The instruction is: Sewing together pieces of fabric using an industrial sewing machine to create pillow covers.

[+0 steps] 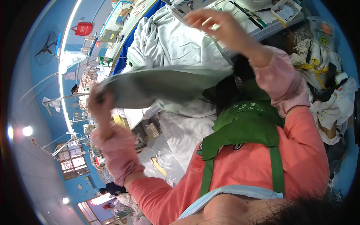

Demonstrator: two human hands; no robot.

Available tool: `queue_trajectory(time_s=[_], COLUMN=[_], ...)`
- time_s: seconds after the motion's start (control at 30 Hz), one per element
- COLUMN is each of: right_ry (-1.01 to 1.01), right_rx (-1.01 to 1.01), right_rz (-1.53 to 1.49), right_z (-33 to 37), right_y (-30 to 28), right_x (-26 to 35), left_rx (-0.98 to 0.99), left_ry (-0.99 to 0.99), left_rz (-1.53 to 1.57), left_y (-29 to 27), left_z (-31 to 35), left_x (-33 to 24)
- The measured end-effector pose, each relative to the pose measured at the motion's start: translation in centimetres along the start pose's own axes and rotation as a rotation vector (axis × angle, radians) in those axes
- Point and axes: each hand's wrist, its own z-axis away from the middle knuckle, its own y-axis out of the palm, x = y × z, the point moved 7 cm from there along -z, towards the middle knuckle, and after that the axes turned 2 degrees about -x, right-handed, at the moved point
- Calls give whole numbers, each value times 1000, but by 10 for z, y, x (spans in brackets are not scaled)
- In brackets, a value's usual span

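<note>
A grey-green fabric piece (150, 88) stretches through the air in front of me, smeared by motion. My left hand (102, 103) grips its left end, raised out to the side; the fingers are blurred. Its other end hangs toward my lap. Higher up, my right hand (219, 28) reaches over the sewing table with fingers spread and nothing visible between them. Beneath that hand, a heap of pale grey-green cloth (168, 41) covers the work surface and hangs off its edge. Part of a white sewing machine (183, 7) shows just beyond my right fingertips.
A small white tray (287, 11) stands at the far right of the table. Bags, white scraps and a yellow tape (318, 71) crowd the right side. More pale cloth (183, 131) hangs low beside my green apron (247, 122). Other workstations and people are farther left.
</note>
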Motion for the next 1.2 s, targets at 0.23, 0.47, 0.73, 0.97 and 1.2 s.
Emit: queue_trajectory(time_s=[0.23,0.47,0.73,0.97,1.2], right_ry=[413,834,1491,274,-282], right_rx=[-21,386,553,1042,323], right_rz=[165,216,-561,520,382], right_z=[82,167,113,117,35], right_y=[-32,115,346,305,262], right_x=[-57,-122,-169,-88,4], left_rx=[-437,-414,-476,-557,-516], left_ry=[-149,-163,-32,-189,-263], left_rz=[-729,-751,-483,-604,-500], left_y=[-244,-267,-257,-253,-251], left_z=[134,226,278,277,280], left_x=[29,-18,11,103,150])
